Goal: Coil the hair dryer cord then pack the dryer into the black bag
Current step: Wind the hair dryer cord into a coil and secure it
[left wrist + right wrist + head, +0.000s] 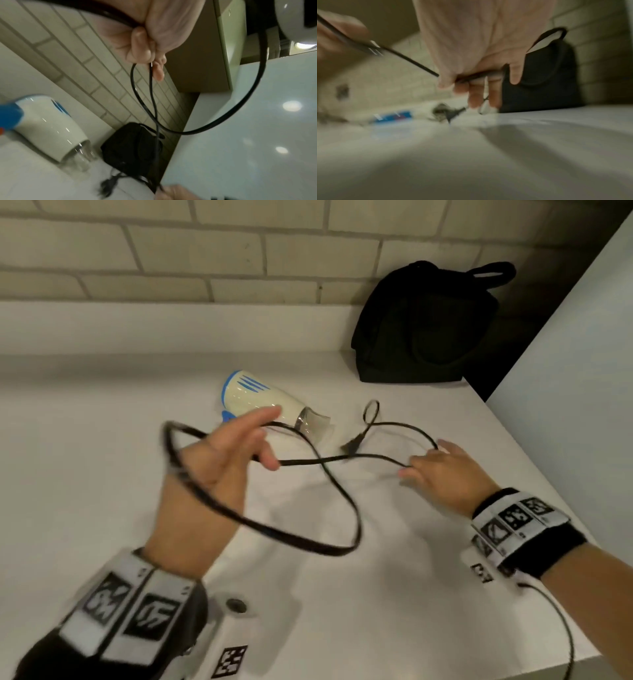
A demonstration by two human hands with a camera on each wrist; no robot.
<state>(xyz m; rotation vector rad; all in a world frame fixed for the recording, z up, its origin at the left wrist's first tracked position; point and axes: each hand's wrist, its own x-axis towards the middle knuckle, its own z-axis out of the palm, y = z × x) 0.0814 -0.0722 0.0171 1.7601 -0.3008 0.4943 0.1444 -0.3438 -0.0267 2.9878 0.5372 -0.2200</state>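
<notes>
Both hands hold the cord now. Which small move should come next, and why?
Probably the right hand should carry its stretch of cord to the left hand, adding a loop to the one it holds; the plug end lies uncoiled on the counter.

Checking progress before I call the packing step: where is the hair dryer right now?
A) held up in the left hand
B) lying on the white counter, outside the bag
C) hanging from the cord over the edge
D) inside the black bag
B: the hair dryer lies on its side on the counter, apart from the black bag, while both hands hold only the cord.
</notes>
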